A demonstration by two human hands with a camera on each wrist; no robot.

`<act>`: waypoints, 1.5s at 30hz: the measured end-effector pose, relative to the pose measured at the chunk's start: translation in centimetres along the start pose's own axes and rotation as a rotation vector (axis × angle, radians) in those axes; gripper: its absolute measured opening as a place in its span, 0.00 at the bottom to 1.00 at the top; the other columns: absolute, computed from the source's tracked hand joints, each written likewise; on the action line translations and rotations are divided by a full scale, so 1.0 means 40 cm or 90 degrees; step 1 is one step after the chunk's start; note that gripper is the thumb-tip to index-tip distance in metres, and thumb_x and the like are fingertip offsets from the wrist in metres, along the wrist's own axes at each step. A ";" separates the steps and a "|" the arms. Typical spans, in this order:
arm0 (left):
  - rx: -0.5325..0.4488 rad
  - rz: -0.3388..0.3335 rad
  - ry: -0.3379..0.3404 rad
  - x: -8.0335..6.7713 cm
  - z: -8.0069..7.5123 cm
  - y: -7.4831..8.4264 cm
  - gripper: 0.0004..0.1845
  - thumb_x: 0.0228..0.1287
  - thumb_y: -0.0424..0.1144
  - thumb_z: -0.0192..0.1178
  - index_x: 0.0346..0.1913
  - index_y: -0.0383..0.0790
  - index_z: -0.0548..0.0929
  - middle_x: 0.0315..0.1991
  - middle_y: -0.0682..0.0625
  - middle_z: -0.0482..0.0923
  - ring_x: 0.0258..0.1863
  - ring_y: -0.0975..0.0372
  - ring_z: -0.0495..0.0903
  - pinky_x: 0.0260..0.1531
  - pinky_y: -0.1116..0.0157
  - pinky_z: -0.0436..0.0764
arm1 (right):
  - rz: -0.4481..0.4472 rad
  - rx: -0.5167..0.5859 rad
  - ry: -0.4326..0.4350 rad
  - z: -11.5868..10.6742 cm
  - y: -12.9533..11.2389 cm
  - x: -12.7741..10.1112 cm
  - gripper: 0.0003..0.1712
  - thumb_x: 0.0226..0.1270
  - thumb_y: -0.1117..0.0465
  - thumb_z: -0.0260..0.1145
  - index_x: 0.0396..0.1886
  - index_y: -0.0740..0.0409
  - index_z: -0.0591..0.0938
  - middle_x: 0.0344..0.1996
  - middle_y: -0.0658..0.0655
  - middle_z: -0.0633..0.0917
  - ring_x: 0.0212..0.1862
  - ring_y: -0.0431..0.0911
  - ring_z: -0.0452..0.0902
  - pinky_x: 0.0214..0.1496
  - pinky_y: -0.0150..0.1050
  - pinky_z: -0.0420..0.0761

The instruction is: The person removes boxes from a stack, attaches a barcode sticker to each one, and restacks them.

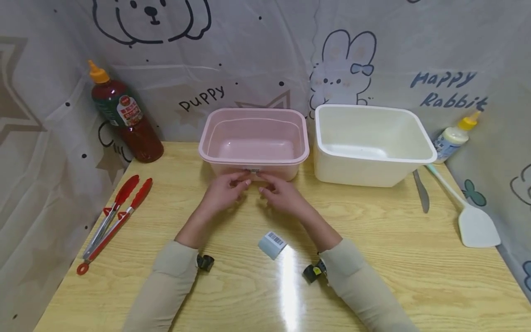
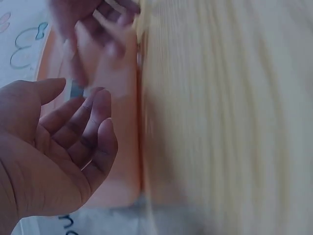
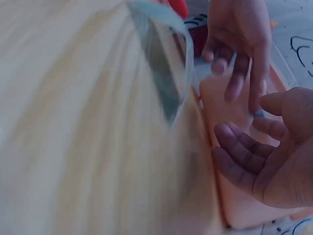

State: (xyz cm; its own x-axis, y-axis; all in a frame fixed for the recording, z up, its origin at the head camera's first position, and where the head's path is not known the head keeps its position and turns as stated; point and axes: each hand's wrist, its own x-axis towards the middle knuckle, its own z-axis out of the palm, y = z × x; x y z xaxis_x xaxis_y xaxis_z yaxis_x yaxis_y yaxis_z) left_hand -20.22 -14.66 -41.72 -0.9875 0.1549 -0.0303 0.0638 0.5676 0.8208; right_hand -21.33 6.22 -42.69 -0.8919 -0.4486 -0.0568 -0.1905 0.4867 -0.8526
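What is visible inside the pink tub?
Inside the pink tub, only its floor, far wall and side walls show; its near rim hides the near wall's inner face.

Along the back of a table (image 1: pixel 232 295), a left tub (image 1: pixel 255 124) stood just beside a right tub (image 1: pixel 352 171), a cloth (image 1: pixel 265 50) hanging behind both. The left hand (image 1: pixel 225 191) and right hand (image 1: pixel 283 195) were at the left tub's front wall; a tag (image 1: pixel 272 245) lay between the forearms. At far left, tongs (image 1: pixel 117 216) lay before a tall bottle (image 1: pixel 126 113). Right of both tubs stood a squeeze bottle (image 1: pixel 451 139), with a knife (image 1: pixel 421 191) and, farther right, a spatula (image 1: pixel 478 226) in front.
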 end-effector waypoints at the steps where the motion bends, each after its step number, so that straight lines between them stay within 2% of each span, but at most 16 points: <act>1: 0.000 0.002 -0.009 0.001 0.002 0.004 0.24 0.74 0.49 0.59 0.67 0.43 0.79 0.47 0.42 0.87 0.34 0.50 0.87 0.26 0.68 0.80 | -0.009 -0.004 -0.004 -0.001 -0.002 0.001 0.30 0.78 0.55 0.58 0.76 0.49 0.68 0.48 0.63 0.87 0.38 0.52 0.86 0.36 0.37 0.85; 4: -0.002 -0.001 -0.012 0.000 -0.002 0.015 0.25 0.74 0.52 0.58 0.67 0.45 0.79 0.48 0.43 0.87 0.35 0.49 0.88 0.29 0.67 0.81 | -0.027 -0.010 0.005 -0.006 -0.010 0.001 0.30 0.78 0.53 0.58 0.77 0.48 0.68 0.51 0.62 0.87 0.42 0.52 0.87 0.41 0.38 0.86; 8: -0.008 -0.016 0.016 -0.007 -0.012 0.007 0.23 0.75 0.48 0.59 0.67 0.42 0.79 0.49 0.41 0.87 0.34 0.48 0.87 0.30 0.66 0.80 | -0.011 -0.006 0.019 -0.012 -0.005 -0.005 0.29 0.77 0.56 0.59 0.76 0.50 0.69 0.46 0.63 0.88 0.41 0.52 0.86 0.41 0.40 0.85; 11: -0.003 -0.021 -0.003 -0.006 -0.005 0.001 0.23 0.75 0.46 0.59 0.67 0.40 0.78 0.47 0.39 0.87 0.32 0.50 0.86 0.24 0.67 0.79 | 0.000 -0.010 -0.007 -0.009 -0.002 -0.005 0.30 0.77 0.56 0.59 0.77 0.51 0.68 0.45 0.63 0.88 0.38 0.52 0.86 0.37 0.38 0.85; 15: -0.009 -0.009 -0.033 0.002 0.002 0.012 0.24 0.75 0.50 0.57 0.68 0.43 0.78 0.46 0.40 0.87 0.33 0.50 0.86 0.23 0.67 0.78 | -0.025 -0.021 -0.029 -0.007 -0.013 0.000 0.33 0.78 0.54 0.58 0.79 0.50 0.64 0.50 0.62 0.87 0.40 0.51 0.86 0.38 0.37 0.85; 18: -0.009 -0.003 -0.005 0.002 -0.011 0.017 0.23 0.75 0.50 0.58 0.66 0.46 0.80 0.46 0.42 0.87 0.34 0.47 0.86 0.25 0.65 0.79 | -0.024 -0.013 -0.010 -0.014 -0.019 -0.004 0.32 0.78 0.52 0.58 0.78 0.48 0.65 0.48 0.63 0.87 0.40 0.52 0.87 0.39 0.39 0.85; 22: -0.008 -0.011 0.026 -0.002 -0.025 0.005 0.21 0.75 0.47 0.59 0.65 0.44 0.81 0.46 0.42 0.87 0.33 0.47 0.86 0.26 0.66 0.79 | -0.002 -0.005 0.002 -0.021 -0.014 -0.008 0.31 0.78 0.54 0.59 0.77 0.49 0.67 0.44 0.63 0.88 0.38 0.53 0.86 0.38 0.39 0.85; 27: -0.003 -0.004 -0.006 0.005 -0.004 0.002 0.23 0.75 0.48 0.59 0.66 0.41 0.80 0.44 0.40 0.87 0.33 0.51 0.85 0.31 0.68 0.79 | -0.025 -0.015 -0.033 -0.010 -0.011 0.005 0.32 0.78 0.56 0.59 0.78 0.50 0.65 0.46 0.63 0.87 0.37 0.54 0.86 0.36 0.37 0.84; 30: 0.009 0.003 -0.002 0.005 -0.005 0.014 0.23 0.75 0.49 0.58 0.65 0.43 0.81 0.44 0.40 0.87 0.34 0.50 0.86 0.34 0.65 0.79 | -0.035 -0.008 -0.036 -0.012 -0.015 0.003 0.32 0.78 0.54 0.58 0.79 0.47 0.64 0.46 0.63 0.87 0.38 0.54 0.86 0.37 0.38 0.85; 34: 0.019 0.002 0.015 -0.019 -0.030 0.023 0.23 0.75 0.50 0.57 0.67 0.45 0.80 0.47 0.41 0.87 0.34 0.50 0.87 0.36 0.63 0.80 | -0.020 -0.016 -0.027 -0.041 -0.013 -0.026 0.33 0.78 0.51 0.59 0.79 0.43 0.64 0.48 0.62 0.88 0.43 0.55 0.87 0.41 0.40 0.85; 39: 0.043 0.006 0.047 -0.073 -0.066 0.033 0.24 0.73 0.56 0.59 0.67 0.54 0.80 0.48 0.46 0.89 0.36 0.56 0.87 0.35 0.62 0.83 | -0.011 -0.030 -0.027 -0.096 -0.007 -0.075 0.33 0.79 0.49 0.57 0.80 0.39 0.62 0.53 0.63 0.86 0.48 0.56 0.86 0.42 0.40 0.86; 42: 0.063 0.015 0.065 -0.098 -0.080 0.045 0.27 0.70 0.60 0.61 0.68 0.56 0.79 0.53 0.50 0.88 0.44 0.56 0.87 0.40 0.58 0.86 | -0.019 -0.036 -0.015 -0.132 -0.007 -0.104 0.32 0.79 0.51 0.57 0.79 0.40 0.63 0.54 0.64 0.85 0.46 0.58 0.86 0.40 0.41 0.85; 45: 0.087 0.018 0.081 -0.113 -0.089 0.057 0.31 0.66 0.63 0.63 0.69 0.56 0.78 0.63 0.51 0.82 0.56 0.52 0.84 0.51 0.52 0.85 | -0.026 -0.050 -0.007 -0.163 -0.006 -0.130 0.31 0.79 0.53 0.58 0.78 0.39 0.65 0.56 0.64 0.85 0.45 0.58 0.86 0.38 0.40 0.84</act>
State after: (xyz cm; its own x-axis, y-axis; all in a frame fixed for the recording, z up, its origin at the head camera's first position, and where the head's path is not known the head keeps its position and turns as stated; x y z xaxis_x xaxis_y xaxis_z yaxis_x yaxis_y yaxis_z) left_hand -16.13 -16.97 -37.67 -0.9947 0.0741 0.0711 0.1025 0.6703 0.7350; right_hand -19.32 13.30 -38.80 -0.8785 -0.4769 -0.0288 -0.2586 0.5255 -0.8106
